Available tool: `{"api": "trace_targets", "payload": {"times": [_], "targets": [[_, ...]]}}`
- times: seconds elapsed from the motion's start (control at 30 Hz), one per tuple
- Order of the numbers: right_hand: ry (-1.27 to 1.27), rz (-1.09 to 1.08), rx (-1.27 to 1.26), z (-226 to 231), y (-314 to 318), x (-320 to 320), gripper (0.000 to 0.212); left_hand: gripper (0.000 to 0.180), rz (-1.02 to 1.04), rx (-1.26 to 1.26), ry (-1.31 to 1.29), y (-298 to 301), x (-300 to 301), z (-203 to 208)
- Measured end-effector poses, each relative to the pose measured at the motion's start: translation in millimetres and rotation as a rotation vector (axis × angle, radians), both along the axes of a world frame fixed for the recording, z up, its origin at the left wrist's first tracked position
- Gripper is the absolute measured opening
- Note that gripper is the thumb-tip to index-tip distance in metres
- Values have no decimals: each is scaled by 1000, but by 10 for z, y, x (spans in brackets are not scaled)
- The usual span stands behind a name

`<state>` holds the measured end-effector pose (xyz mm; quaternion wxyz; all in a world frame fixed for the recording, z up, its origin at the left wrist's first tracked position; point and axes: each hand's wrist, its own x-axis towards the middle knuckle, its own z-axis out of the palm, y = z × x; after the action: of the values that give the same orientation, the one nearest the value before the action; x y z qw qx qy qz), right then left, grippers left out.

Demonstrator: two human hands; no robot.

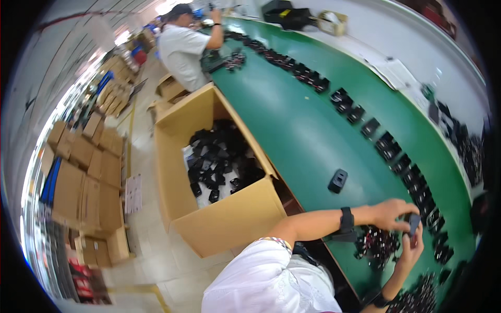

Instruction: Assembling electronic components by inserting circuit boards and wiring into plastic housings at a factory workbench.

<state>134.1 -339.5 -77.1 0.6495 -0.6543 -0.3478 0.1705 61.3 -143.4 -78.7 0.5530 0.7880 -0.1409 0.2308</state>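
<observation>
Both of my hands are closed on a small dark grey plastic housing [414, 223] above the green table. My left hand [392, 214] grips it from the far side, with a black band on that wrist. From the near side, the fingers of my right hand [412, 249] pinch its lower part. Under and beside my hands lies a pile of small dark parts with red bits [377, 246]. A single black housing with two openings [338, 180] rests alone on the table, beyond my left forearm.
A long row of black housings [389, 146] runs along the green table [292, 125]. Beside the table stands an open carton [229, 216] holding many black pieces [222, 151]. More small parts [417, 297] lie at lower right. A co-worker [182, 49] works farther along; stacked cartons [86, 188] line the left.
</observation>
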Motion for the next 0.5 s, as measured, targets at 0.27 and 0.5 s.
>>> {"api": "trace_targets", "payload": {"times": [0.27,0.5], "targets": [[734,174,527,-2,268,-13,49,41,111,71,47,287,-139,0],[646,102,461,37,-15,98,51,30,98,51,93,157,-23,-8]]}}
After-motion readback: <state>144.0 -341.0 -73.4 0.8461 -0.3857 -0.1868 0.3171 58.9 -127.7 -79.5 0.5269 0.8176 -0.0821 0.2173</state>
